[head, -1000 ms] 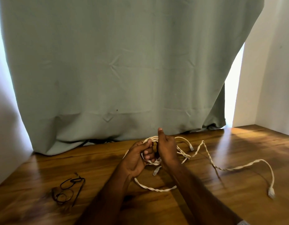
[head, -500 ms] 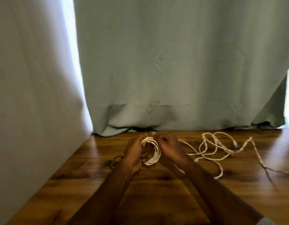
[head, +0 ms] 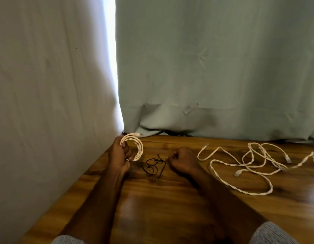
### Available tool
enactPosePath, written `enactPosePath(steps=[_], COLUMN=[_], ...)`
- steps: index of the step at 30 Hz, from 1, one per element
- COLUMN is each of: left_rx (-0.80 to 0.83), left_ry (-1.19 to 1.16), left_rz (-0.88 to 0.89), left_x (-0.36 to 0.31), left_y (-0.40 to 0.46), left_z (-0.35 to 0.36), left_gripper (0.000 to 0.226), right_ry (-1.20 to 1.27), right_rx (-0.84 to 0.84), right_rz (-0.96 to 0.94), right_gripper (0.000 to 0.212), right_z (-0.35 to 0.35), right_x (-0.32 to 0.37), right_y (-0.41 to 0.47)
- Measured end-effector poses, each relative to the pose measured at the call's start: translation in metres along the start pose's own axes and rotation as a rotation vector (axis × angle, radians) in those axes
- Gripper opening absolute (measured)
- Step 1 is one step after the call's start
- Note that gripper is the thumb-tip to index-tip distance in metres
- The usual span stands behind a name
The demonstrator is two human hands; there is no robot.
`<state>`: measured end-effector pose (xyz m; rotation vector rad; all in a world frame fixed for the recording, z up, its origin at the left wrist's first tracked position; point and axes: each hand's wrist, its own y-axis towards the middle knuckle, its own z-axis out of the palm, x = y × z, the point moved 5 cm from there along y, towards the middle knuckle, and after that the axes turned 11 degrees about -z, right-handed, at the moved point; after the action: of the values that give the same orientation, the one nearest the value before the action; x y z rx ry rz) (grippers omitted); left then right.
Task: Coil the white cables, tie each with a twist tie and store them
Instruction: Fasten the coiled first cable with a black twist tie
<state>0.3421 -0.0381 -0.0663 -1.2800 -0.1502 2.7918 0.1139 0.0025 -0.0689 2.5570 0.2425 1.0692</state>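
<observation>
My left hand grips a coiled white cable, held upright just above the wooden table near its left edge. My right hand hovers with curled fingers right beside the black twist ties, which lie in loops on the table between my hands. Whether its fingertips pinch a tie's end is unclear. Loose white cables sprawl tangled on the table to the right, their plugs lying free.
A grey-green curtain hangs behind the table's far edge. A pale wall runs along the table's left side, with a bright gap between it and the curtain.
The view has swung left. My hands have separated: the left keeps the coil alone, and the right has let go of it and dropped toward the black twist ties.
</observation>
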Motion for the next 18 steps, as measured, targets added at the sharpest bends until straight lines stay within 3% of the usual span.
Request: enactPosePath(steps=[3, 9, 16, 18], left_rx=[-0.012, -0.045, -0.072, -0.076], left_ry=[0.055, 0.164, 0.206, 0.212], left_rz=[-0.004, -0.001, 0.044, 0.051], left_x=[0.008, 0.018, 0.020, 0.020], left_y=[0.009, 0.017, 0.012, 0.011], left_z=[0.003, 0.003, 0.013, 0.017], left_gripper=[0.052, 0.047, 0.046, 0.046], right_ry=[-0.016, -0.093, -0.156, -0.195], right_rx=[0.050, 0.059, 0.126, 0.134], right_rz=[0.022, 0.067, 0.080, 0.065], right_gripper=[0.022, 0.006, 0.031, 0.023], right_z=[0.011, 0.018, 0.014, 0.012], right_x=[0.006, 0.009, 0.006, 0.005], right_y=[0.002, 0.013, 0.016, 0.018])
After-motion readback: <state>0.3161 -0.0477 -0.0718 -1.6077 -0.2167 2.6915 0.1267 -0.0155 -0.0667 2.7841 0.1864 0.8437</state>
